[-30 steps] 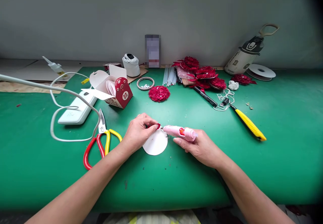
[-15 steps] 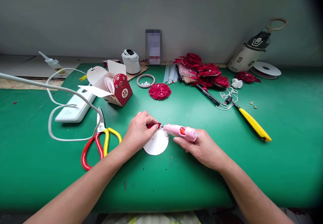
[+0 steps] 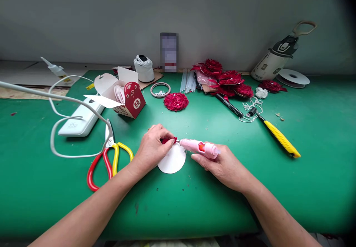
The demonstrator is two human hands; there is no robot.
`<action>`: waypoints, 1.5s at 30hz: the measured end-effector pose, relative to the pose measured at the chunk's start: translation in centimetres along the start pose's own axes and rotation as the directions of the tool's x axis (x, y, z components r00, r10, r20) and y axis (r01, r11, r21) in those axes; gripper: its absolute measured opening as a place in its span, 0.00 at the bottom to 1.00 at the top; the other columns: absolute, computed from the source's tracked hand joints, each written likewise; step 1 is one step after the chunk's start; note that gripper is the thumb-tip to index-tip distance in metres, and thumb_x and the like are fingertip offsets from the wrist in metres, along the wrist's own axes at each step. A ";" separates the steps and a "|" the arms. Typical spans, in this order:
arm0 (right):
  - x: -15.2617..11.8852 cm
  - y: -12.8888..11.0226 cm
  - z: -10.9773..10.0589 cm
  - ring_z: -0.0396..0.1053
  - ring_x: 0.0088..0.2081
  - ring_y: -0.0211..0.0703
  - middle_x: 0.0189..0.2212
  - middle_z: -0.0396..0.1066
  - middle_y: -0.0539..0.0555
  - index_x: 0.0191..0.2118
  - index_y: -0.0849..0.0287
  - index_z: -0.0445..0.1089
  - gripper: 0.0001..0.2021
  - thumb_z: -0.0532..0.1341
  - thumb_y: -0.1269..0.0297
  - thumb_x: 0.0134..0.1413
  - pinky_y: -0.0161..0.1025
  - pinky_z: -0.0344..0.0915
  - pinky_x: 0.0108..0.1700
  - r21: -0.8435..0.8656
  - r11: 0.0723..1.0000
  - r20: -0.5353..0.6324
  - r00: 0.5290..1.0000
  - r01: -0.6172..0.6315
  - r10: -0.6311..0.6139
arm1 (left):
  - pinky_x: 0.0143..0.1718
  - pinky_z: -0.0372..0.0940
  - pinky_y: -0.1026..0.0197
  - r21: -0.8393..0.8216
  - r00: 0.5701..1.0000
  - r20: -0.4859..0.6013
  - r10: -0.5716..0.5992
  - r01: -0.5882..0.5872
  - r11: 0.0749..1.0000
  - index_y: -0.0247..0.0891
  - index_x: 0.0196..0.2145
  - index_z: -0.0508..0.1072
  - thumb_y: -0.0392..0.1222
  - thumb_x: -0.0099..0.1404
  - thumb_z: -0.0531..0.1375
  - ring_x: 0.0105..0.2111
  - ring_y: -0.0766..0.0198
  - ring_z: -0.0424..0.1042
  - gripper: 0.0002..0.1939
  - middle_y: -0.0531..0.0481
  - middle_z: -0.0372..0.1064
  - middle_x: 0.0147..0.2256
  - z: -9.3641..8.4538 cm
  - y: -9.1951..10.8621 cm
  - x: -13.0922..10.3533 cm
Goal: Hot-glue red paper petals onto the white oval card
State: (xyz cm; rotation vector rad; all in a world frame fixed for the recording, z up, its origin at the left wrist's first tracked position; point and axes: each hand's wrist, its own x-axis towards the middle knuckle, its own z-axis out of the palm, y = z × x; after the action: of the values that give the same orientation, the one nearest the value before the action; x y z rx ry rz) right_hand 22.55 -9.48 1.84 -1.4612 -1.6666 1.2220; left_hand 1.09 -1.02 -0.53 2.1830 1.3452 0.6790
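Observation:
My left hand (image 3: pixel 156 145) is closed, pinching a small piece of red ribbon (image 3: pixel 174 140) at the far edge of a white paper disc (image 3: pixel 171 160). The disc lies flat on the green table, partly under my left fingers. My right hand (image 3: pixel 218 162) grips a pink glue gun (image 3: pixel 198 147), its handle hidden by the palm. The gun's nozzle points left and meets, or nearly meets, the red ribbon; I cannot tell if they touch. A round red rosette (image 3: pixel 176 101) rests on the table beyond both hands.
Scissors (image 3: pixel 111 143) lie by my left forearm, with a white power bank (image 3: pixel 81 118) and looping cable behind. An open red box (image 3: pixel 130 100) holds white discs. Several red rosettes (image 3: pixel 229 78), a black marker (image 3: pixel 229 105) and a yellow cutter (image 3: pixel 281 138) lie to the right.
Almost nothing differs. Both hands, the ribbon piece and the glue gun hold nearly the same place; the view has shifted very slightly.

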 end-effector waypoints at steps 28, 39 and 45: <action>0.4 -1.2 0.0 0.67 0.34 0.41 0.36 0.75 0.50 0.57 0.53 0.71 0.21 0.57 0.52 0.62 0.34 0.61 0.32 -0.027 0.997 0.053 0.995 -0.078 0.080 | 0.33 0.61 0.61 -0.009 0.981 0.192 0.025 -0.024 1.000 0.40 0.29 0.78 0.40 0.59 0.60 0.33 0.62 0.68 0.06 0.50 0.68 0.30 -1.2 0.0 1.1; 0.5 -1.2 0.0 0.67 0.35 0.40 0.36 0.75 0.48 0.54 0.51 0.73 0.19 0.57 0.52 0.63 0.33 0.59 0.32 -0.067 0.995 0.027 0.997 -0.073 0.075 | 0.32 0.60 0.62 -0.025 0.980 0.197 0.017 -0.013 1.000 0.39 0.29 0.78 0.39 0.59 0.59 0.32 0.63 0.68 0.07 0.50 0.68 0.30 -1.2 0.0 1.1; 0.3 -1.1 0.1 0.70 0.39 0.44 0.44 0.77 0.49 0.58 0.48 0.70 0.20 0.57 0.54 0.63 0.35 0.63 0.37 -0.045 0.998 0.038 0.998 -0.049 0.051 | 0.32 0.60 0.62 -0.008 0.979 0.205 0.008 -0.007 1.000 0.39 0.29 0.77 0.40 0.59 0.59 0.32 0.63 0.67 0.07 0.50 0.68 0.30 -1.2 0.1 1.2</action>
State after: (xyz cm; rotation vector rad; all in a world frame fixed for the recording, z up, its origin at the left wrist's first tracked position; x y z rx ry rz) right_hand 21.92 -9.15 2.70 -1.5229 -1.7017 1.2556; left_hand 0.84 0.19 0.67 2.1862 1.2267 0.4464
